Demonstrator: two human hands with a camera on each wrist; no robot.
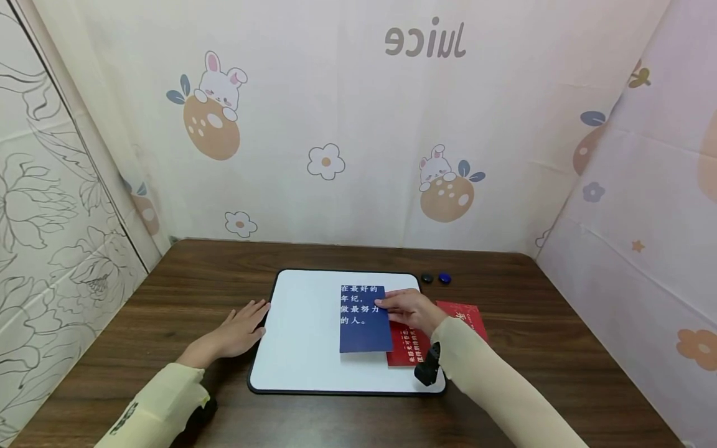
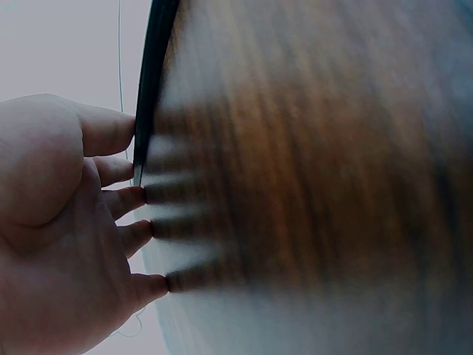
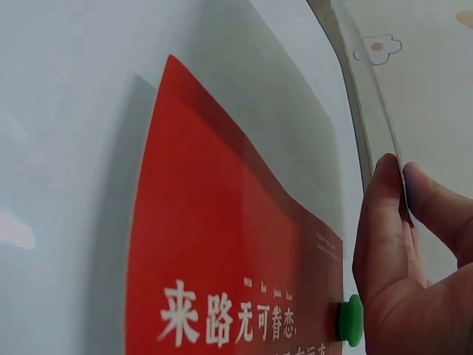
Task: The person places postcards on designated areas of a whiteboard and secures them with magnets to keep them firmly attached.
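In the head view my right hand (image 1: 411,309) pinches a blue card (image 1: 364,330) with white characters by its right edge, thumb on one face and fingers on the other. The card is over the whiteboard (image 1: 302,336), and the right wrist view shows it edge-on, lifted off the surface. Below it a red card (image 1: 403,348) lies on the board, partly covered by the blue card and my wrist. A green magnet (image 3: 351,320) sits at that red card's edge. My left hand (image 1: 239,330) rests with spread fingers against the board's left edge.
Another red card (image 1: 465,314) lies at the right of the board, partly behind my sleeve. A black magnet (image 1: 427,278) and a blue magnet (image 1: 445,278) sit by the board's far right corner. The wooden table (image 1: 213,274) ends at a patterned curtain (image 1: 336,205).
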